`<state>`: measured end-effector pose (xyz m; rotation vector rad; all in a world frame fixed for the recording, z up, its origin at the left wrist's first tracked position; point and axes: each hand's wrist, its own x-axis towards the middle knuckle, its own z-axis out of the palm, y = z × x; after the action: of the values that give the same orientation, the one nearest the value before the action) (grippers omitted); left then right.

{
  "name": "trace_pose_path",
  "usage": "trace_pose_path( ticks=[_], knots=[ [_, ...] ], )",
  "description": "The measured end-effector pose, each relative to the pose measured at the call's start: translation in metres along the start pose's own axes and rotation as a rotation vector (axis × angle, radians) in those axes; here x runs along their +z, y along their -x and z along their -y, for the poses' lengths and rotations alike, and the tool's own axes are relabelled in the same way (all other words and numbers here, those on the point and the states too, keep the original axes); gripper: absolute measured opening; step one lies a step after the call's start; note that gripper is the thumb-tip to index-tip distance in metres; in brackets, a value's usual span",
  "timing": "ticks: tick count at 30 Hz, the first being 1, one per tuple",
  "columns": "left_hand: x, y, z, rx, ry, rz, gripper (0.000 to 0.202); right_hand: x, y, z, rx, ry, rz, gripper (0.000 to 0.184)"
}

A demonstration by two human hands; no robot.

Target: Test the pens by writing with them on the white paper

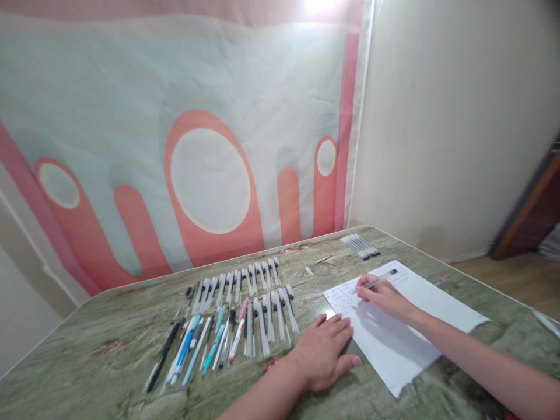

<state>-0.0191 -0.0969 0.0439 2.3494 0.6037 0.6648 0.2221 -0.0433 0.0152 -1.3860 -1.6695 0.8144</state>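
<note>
My right hand (385, 297) is closed around a pen (380, 279) with a clear barrel and a dark end, over the upper left part of a white sheet of paper (406, 350). Rows of small handwriting show near the sheet's far left edge; the pen's tip is too small to make out. Flat at the paper's left edge lies my left hand (326, 353), its fingers spread and nothing held in it. Just left of that hand are rows of clear pens with dark parts (265, 326).
Several colored pens (192, 353) lie on the green marbled table (87, 361) at the left. Another row of capped clear pens (231, 286) sits behind them. A bundle of thin pens or refills (360, 247) rests near the far right corner. A printed cloth (210, 175) hangs behind the table.
</note>
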Motion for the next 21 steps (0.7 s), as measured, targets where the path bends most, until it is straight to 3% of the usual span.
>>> trace_pose_path(
  ticks=[6,15,21],
  knots=[
    [0.000,-0.002,-0.002,-0.056,0.054,0.030,0.044,0.005,0.011,-0.017,-0.050,0.117,-0.091,0.019],
    [0.001,-0.002,0.000,-0.020,0.043,-0.007,0.043,0.003,0.013,-0.014,-0.099,0.182,-0.046,0.015],
    [0.001,-0.003,0.000,-0.070,0.097,0.007,0.043,0.004,0.014,-0.015,-0.123,0.145,-0.031,0.013]
  ],
)
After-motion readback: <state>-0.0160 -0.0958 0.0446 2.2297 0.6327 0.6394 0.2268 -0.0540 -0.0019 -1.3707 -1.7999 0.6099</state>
